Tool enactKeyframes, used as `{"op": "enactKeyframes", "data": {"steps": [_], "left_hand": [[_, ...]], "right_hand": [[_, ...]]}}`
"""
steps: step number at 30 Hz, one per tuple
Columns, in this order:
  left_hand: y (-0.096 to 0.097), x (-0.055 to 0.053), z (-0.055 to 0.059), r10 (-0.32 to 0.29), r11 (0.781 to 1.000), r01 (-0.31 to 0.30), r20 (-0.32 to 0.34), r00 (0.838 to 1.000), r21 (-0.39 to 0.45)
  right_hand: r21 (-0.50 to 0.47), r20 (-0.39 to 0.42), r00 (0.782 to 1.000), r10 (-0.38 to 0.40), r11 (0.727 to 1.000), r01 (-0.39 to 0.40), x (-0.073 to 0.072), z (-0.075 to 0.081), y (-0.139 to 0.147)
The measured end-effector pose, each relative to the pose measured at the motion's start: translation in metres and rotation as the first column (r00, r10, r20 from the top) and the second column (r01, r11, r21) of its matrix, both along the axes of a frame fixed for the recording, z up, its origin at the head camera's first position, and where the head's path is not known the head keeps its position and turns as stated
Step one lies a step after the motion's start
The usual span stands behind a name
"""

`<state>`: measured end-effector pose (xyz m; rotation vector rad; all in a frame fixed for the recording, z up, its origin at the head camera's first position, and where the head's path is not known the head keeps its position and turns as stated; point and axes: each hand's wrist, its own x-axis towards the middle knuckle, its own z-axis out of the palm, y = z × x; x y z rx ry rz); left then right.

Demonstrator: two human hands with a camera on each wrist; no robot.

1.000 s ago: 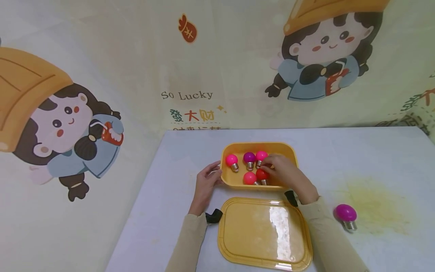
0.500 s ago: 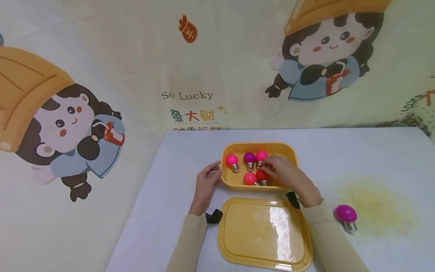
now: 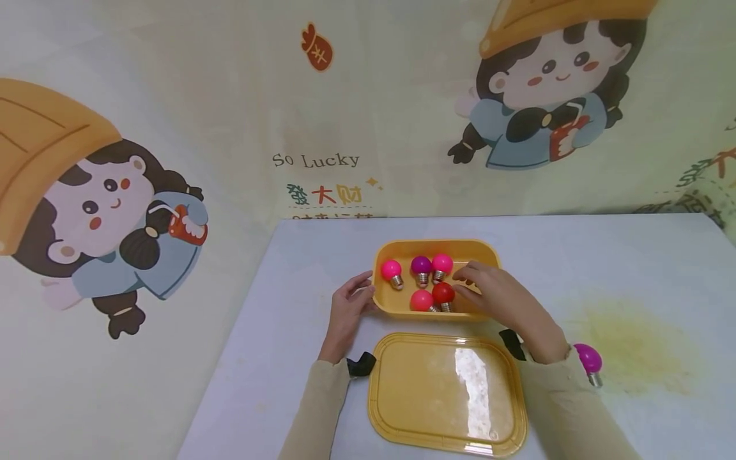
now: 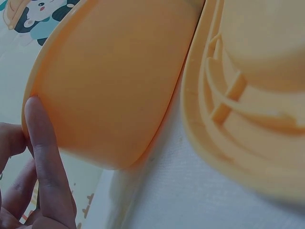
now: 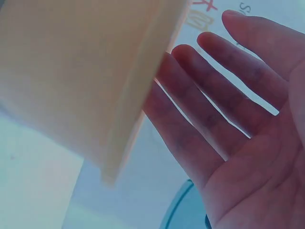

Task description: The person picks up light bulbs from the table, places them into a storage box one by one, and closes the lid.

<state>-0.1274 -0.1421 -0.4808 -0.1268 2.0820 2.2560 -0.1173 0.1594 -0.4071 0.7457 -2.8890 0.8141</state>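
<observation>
A yellow plastic box [image 3: 489, 248] holds several light bulbs. Inside are a pink bulb [image 3: 391, 270] on the left, a purple bulb [image 3: 421, 266] and another pink bulb [image 3: 442, 264] along the back, then a coral-pink bulb [image 3: 421, 299] and a red bulb [image 3: 443, 293] in front. Beside the box's left end, my left hand [image 3: 348, 316] touches its outer wall with outstretched fingers [image 4: 43, 138]. My right hand [image 3: 500, 297] is over the box's right part, holding nothing. In the right wrist view its fingers [image 5: 205, 95] extend, slightly spread, at the box's edge.
In front of the box a yellow lid [image 3: 420, 396] lies on the white table [image 3: 276, 287]. One magenta bulb [image 3: 589, 359] rests on the table to the right, partly covered by my right sleeve [image 3: 566, 409]. A printed cloth [image 3: 402, 128] hangs behind.
My right hand has drawn back to the right from the red and back pink bulbs, its fingers parting. The bulbs remain in the box. My left hand stays at the box's left end.
</observation>
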Motion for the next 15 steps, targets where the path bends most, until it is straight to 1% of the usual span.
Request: {"op": "enactKeyframes", "data": {"steps": [5, 11, 15], "left_hand": [[0.000, 0.000, -0.001, -0.002, 1.000, 0.002, -0.009, 1.000, 0.003], [0.000, -0.001, 0.000, -0.002, 1.000, 0.003, -0.004, 1.000, 0.003], [0.000, -0.001, 0.001, 0.003, 1.000, -0.003, 0.003, 1.000, 0.001]], "right_hand": [[0.020, -0.035, 0.999, 0.011, 1.000, -0.010, 0.008, 0.004, 0.009], [0.041, -0.064, 0.998, -0.006, 0.999, 0.009, 0.016, 0.004, 0.019], [0.043, -0.109, 0.994, -0.007, 0.999, 0.011, 0.021, 0.003, 0.025]]}}
